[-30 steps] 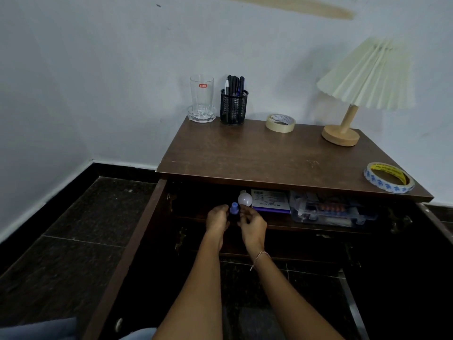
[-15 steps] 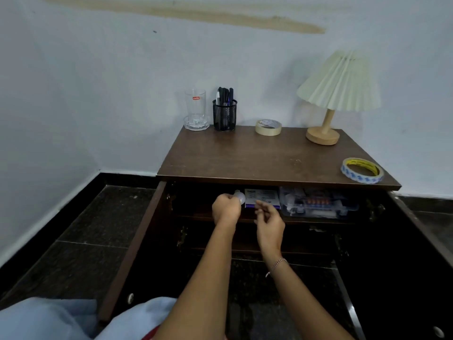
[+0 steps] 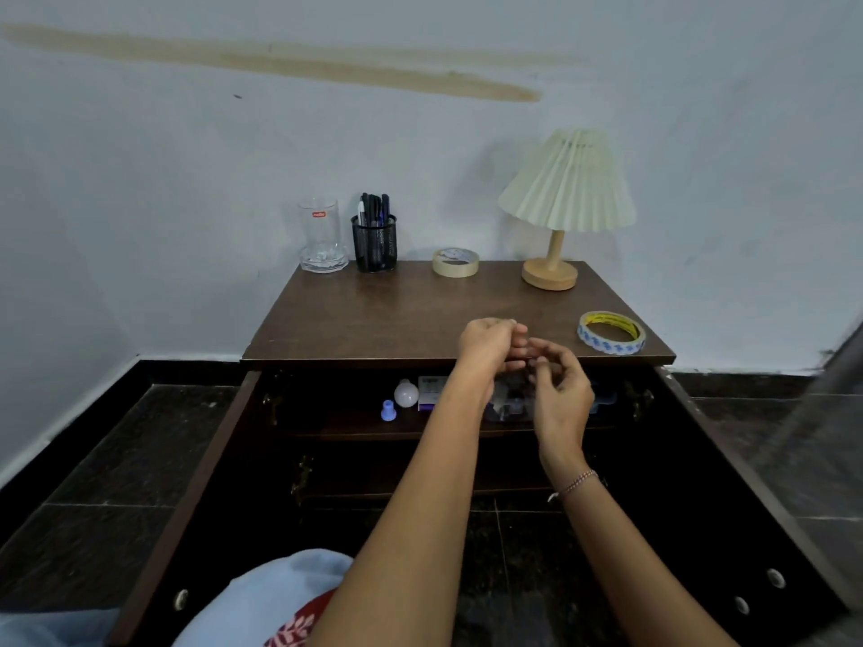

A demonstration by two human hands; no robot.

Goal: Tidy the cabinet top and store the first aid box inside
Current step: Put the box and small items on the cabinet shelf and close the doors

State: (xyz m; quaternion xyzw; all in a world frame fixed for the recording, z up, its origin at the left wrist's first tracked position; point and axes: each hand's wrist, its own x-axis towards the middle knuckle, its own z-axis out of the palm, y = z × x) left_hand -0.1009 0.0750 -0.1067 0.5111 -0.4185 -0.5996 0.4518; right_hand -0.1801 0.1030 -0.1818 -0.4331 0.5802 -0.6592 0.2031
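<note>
Hovering just before the tabletop's (image 3: 397, 319) front edge, the left hand (image 3: 490, 347) and right hand (image 3: 560, 396) show fingers loosely curled and apart, gripping nothing I can make out. The first aid box (image 3: 511, 406) already lies on the shelf just behind the fingers, long axis running left to right, one long side facing the open front. What seems left is the tape roll (image 3: 607, 343) right of the fingers, then the doors.
</note>
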